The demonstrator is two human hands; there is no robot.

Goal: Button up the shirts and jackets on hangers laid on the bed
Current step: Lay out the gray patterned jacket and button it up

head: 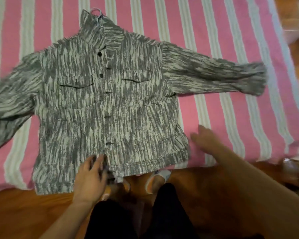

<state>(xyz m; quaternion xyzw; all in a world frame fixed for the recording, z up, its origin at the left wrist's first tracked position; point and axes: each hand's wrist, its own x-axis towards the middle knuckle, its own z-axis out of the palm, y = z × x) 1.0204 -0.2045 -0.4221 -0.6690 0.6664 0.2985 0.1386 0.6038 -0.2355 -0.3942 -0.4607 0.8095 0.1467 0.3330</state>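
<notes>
From the head view we count one jacket (109,107) lying flat on the striped bed (231,109), sleeves spread, a hanger (97,12) hook at its collar. Our left hand (91,176) pinches the hem at the front opening. Our right hand (205,140) is spread just beside the hem's corner. Two buttons near the collar show undone.

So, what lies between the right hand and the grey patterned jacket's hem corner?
In the head view, only bare pink-and-white striped bedspread separates the right hand from the grey patterned jacket.
</notes>
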